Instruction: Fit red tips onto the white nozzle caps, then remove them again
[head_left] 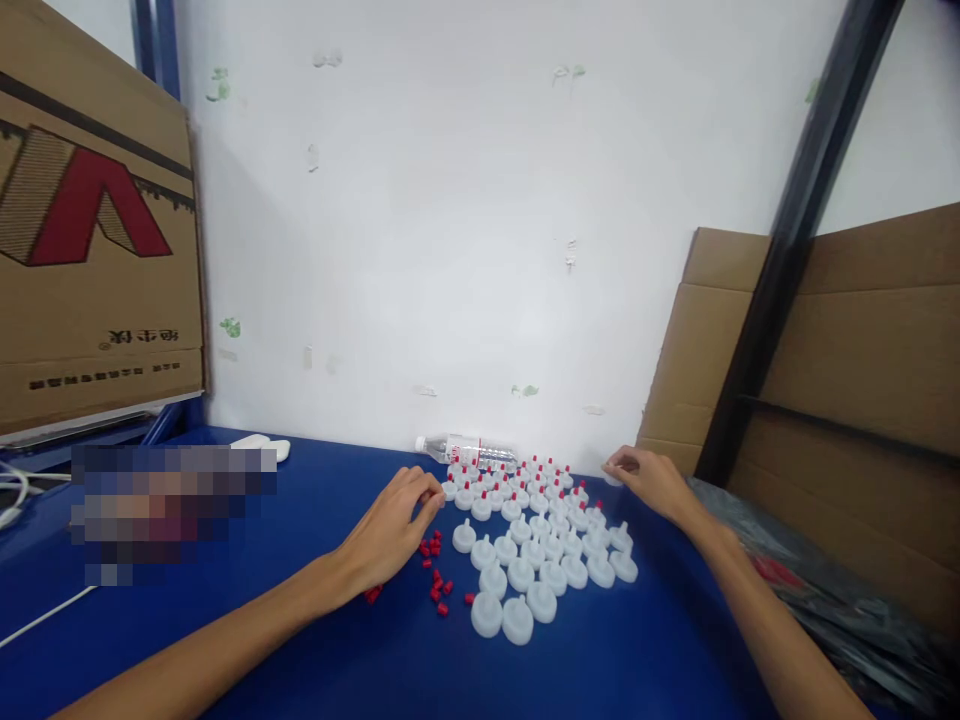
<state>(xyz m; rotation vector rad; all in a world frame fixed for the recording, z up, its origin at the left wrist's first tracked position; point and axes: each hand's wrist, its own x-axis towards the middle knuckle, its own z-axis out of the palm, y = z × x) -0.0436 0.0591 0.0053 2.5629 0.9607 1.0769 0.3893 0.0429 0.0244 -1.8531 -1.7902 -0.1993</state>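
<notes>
- Beside the bottle [480,451], which lies on its side at the foot of the white wall [450,220], I work with both hands over a blue surface [367,670].
- My left grip [397,522], near side and left of the bottle, hangs with thumb and fingers drawn close together at the edge of the nearest white caps; I cannot tell whether anything is pinched between them.
- My right grip [646,478], well to the right of the bottle, is narrowed to a pinch, thumb and fingers closed on a white cap [613,479] partly hidden beneath the fingertips.
- Just in front of the bottle, red-topped caps [481,508] stand in a crowd, each white body carrying a small red tip on its spout.
- Farther out from the bottle, toward me, bare-spouted caps [520,575] stand upright, several rows touching or nearly so.
- On the near side of the bottle, beyond its left end, loose red tips [442,608] lie scattered, a few close by my left wrist.
- Far left of the bottle rises a printed cardboard box [82,330] with a red emblem.
- Far right of the bottle, brown cardboard [697,340] leans by a dark post [808,200].
</notes>
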